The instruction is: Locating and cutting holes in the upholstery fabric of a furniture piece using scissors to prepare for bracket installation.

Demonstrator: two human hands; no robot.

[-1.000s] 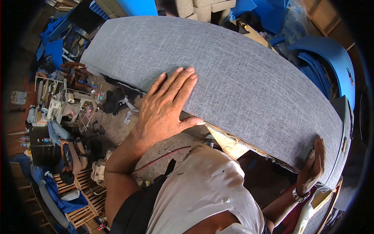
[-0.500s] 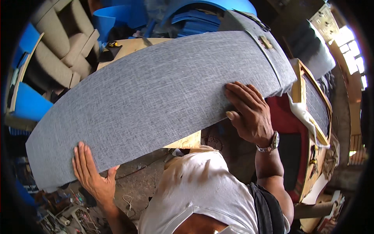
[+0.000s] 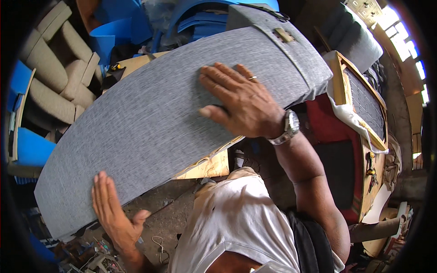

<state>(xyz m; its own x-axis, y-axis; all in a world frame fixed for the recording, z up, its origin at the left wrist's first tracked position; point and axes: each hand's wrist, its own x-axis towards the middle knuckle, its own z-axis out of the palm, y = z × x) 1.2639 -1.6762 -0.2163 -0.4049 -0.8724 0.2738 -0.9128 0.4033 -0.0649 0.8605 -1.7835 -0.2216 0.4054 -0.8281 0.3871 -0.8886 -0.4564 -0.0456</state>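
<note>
From the head view, we hold a long curved panel covered in grey fabric [image 3: 154,118], tilted across our front, its high end to our right and its low end down to our left. Our right hand [image 3: 241,102] lies flat on the fabric face near the upper end, fingers spread, not pinching anything; a ring and a wristwatch [image 3: 287,127] show on it. Our left hand [image 3: 114,214] is open too, palm pressed against the lower edge of the panel and propping it from beneath. Compared with a second ago, when the left palm lay on the face and the right hand gripped the far end, we have turned and the hands have swapped roles, so we judge the panel is being carried or swung round. Beige cushions [image 3: 54,73], blue foam sheets [image 3: 118,27] and a wooden frame [image 3: 364,118] crowd around us
</note>
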